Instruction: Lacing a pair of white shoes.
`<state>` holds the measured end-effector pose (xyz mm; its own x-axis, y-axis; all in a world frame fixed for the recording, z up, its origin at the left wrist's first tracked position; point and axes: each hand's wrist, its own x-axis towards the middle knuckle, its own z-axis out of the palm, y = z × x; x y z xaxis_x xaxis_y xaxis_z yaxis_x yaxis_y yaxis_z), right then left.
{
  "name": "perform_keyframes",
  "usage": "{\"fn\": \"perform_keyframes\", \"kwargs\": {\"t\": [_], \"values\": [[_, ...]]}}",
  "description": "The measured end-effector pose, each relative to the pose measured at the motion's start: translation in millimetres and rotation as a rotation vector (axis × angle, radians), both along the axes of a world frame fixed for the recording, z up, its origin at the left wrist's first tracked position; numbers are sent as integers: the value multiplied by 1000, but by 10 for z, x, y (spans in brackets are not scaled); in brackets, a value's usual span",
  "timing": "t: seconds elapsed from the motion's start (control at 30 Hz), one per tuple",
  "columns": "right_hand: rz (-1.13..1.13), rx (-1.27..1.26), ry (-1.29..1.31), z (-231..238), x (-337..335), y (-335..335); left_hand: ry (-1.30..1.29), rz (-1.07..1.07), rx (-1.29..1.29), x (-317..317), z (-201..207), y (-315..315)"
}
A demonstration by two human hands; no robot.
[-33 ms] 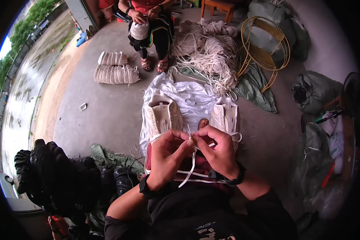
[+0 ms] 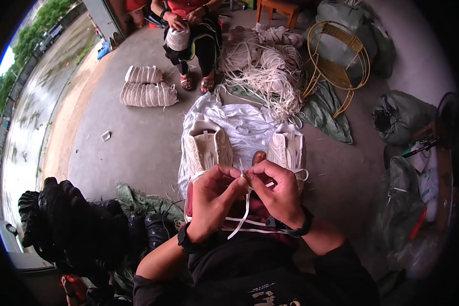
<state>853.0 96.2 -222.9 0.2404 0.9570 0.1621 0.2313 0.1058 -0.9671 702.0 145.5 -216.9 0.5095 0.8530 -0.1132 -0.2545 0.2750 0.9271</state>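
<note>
Lace end pinched in both hands, no finished knot showing

Person's left hand (image 2: 211,196) and right hand (image 2: 280,194) meet at the near side of the crumpled white sheet (image 2: 245,120). Both closed, thumb to index, gripping the same bit of white lace (image 2: 247,209). Short tip pokes up past the fingers toward the sheet; a longer end hangs free on the side away from it. More lace runs across below the hands.

Shoes: pale left shoe (image 2: 223,148) over the sheet's left part, pale right shoe (image 2: 286,148) at its right edge. Both openings face the sheet's far side, nothing in them. White loop (image 2: 303,175) sticks out beside the right shoe, near the sheet's near right corner.

Progress, judged: partway through. Done: lace picked up, gripped at one spot. Left: pinched part looks unsecured, hanging end loose. Whether this lace runs into either shoe: can't tell, fingers cover the crossing.

Beyond the sheet: seated co-worker holding a white bundle (image 2: 178,39), plus a heap of white cord (image 2: 265,66). Two wrapped rolls (image 2: 149,95) lie off its far left.
</note>
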Motion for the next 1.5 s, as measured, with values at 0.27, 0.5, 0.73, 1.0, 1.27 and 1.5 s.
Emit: {"fn": "perform_keyframes", "kwargs": {"t": [0.27,0.5,0.73,1.0,1.27,1.5], "values": [[17,98,-161,18,-3,-5,-2,18,-1,-28,-23,14],[42,30,-168,62,2,-18,-49,5,6,-42,-28,32],[53,129,-225,39,11,-16,-44,-25,-5,-58,-84,56],[92,152,-240,77,3,-12,-50,-4,9,-65,-126,66],[127,91,-193,21,15,-5,-127,-51,-229,-53,-100,64],[94,87,-221,28,12,-13,-184,-130,-373,-75,-94,75]]}}
